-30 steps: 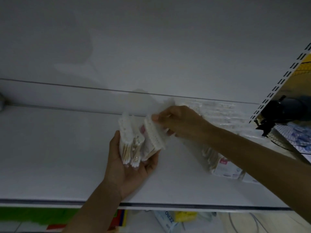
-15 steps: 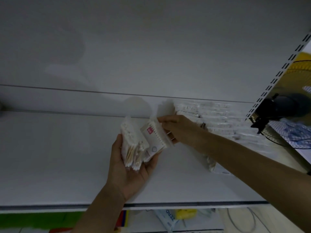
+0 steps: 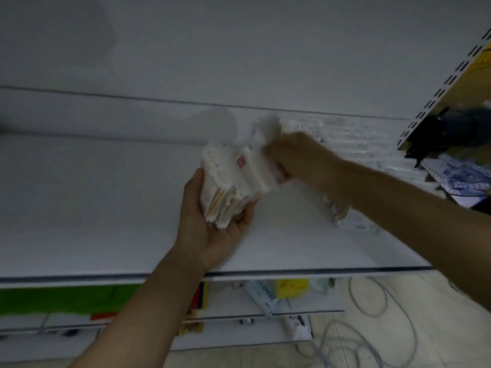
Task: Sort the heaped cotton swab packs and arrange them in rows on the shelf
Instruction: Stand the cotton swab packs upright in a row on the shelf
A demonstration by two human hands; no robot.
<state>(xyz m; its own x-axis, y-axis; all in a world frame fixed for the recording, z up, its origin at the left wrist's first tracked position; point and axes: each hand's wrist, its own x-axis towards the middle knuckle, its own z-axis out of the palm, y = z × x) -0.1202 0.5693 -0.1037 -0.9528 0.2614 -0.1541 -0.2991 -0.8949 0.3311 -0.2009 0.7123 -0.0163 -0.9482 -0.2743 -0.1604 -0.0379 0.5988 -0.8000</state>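
Over the white shelf (image 3: 79,208), my left hand (image 3: 212,227) gripped the upright stack (image 3: 225,181) while my blurred right hand (image 3: 297,158), nearer the heap (image 3: 358,144), pinched a pack (image 3: 263,168) against the stack's right side.

A shop: white display shelf (image 3: 106,208), slotted upright (image 3: 441,91), packaged goods (image 3: 263,296) stocked below.

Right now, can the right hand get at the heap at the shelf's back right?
Probably yes: the heap lies just past the right hand, nothing between, though that hand is busy at the bundle.
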